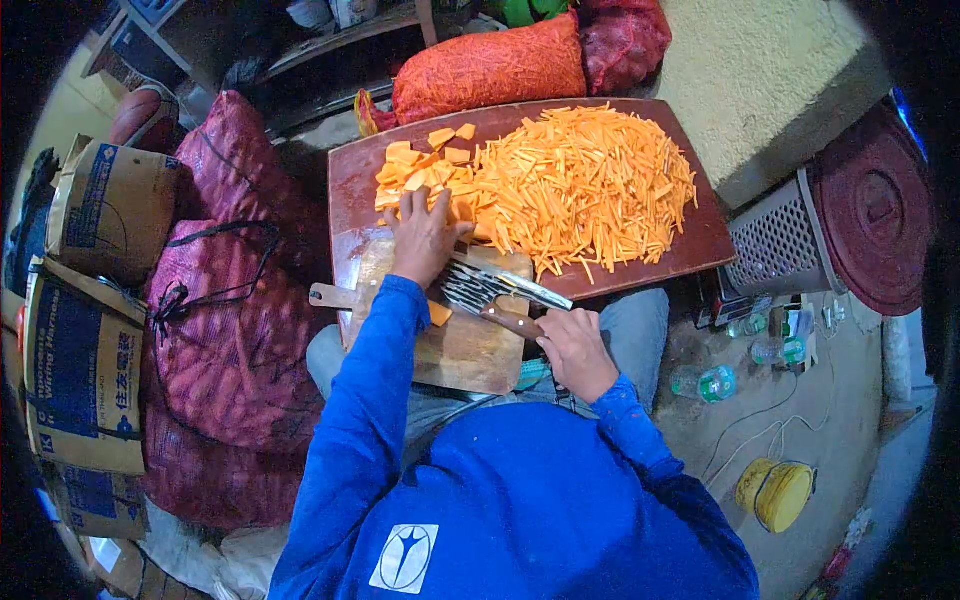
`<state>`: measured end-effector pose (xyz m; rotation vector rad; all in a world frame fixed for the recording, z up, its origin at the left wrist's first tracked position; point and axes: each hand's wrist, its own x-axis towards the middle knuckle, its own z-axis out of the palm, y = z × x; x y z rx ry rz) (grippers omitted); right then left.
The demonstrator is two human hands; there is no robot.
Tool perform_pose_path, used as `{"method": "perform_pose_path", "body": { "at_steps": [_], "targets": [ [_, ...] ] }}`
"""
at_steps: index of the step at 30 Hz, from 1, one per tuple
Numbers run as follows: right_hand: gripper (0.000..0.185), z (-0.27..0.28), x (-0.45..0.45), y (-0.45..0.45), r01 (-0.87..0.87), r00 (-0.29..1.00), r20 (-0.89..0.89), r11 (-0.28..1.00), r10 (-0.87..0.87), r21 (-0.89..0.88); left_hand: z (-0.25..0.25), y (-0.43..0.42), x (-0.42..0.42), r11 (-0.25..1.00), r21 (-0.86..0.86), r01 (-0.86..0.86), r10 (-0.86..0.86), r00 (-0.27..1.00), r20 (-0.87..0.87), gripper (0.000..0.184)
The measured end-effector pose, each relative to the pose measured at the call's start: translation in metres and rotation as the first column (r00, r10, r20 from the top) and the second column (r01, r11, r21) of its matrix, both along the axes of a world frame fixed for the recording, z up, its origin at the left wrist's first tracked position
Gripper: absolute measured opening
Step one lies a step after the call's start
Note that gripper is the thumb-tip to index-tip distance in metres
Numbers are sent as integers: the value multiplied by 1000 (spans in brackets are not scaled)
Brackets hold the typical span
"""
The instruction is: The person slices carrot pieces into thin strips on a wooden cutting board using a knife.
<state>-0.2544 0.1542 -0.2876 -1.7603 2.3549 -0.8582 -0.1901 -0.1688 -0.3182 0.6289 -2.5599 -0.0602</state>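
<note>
My left hand (423,235) reaches with spread fingers onto a heap of flat orange vegetable chunks (405,165) at the board's far edge. My right hand (578,350) grips the wooden handle of a multi-bladed knife (513,319); its several parallel metal blades lie low over the wooden cutting board (465,360), pointing left. One loose orange piece (439,314) sits on the board beside the blades. Right of the chunks spreads a big pile of thin orange vegetable sticks (590,190). A light flat handle (332,296) juts out at the board's left side.
The dark red table (705,225) stands before my knees. Red mesh sacks (235,340) and cardboard boxes (85,375) crowd the left. A filled orange mesh sack (490,70) lies behind the table. Rightward are a plastic basket (785,240), bottles (705,383) and a yellow bucket (777,495).
</note>
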Motion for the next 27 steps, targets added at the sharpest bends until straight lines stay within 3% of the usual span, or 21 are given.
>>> {"method": "perform_pose_path", "body": {
  "at_steps": [2,4,8,10,12,13,14,17,20,24,27],
  "targets": [
    [30,-2,1,0,6,1000,-1,1000,-6,-20,2,2,4,1000,-8,-22,22,1000,5,75],
    [30,-2,1,-1,9,1000,-2,1000,-9,-15,11,13,20,989,54,139,-136,989,-60,78],
    [29,0,1,-2,11,1000,-7,1000,-11,9,14,22,37,965,192,178,-205,970,131,82],
    [31,1,1,-2,3,1000,-4,1000,-3,4,6,15,35,980,128,151,-164,981,100,71],
    [33,2,2,-3,0,1000,-1,1000,0,-5,2,5,24,999,-33,12,-9,997,73,58],
    [34,3,3,-3,-1,1000,-6,1000,1,2,1,2,22,996,-87,36,-33,999,35,46],
    [34,4,2,-3,2,1000,-11,1000,-1,11,0,2,21,995,-89,39,-36,999,34,46],
    [34,3,3,-2,6,1000,-17,1000,-6,5,18,26,20,958,161,237,-229,971,-66,65],
    [32,-1,3,-2,13,998,-61,1000,-11,22,29,59,20,923,155,353,-362,931,36,76],
    [33,-1,2,-3,6,998,-63,999,-3,42,12,62,7,928,127,350,-359,931,63,80],
    [33,1,1,-1,3,998,-59,1000,-1,29,13,43,-4,981,70,182,-188,979,84,69]
  ]
}}
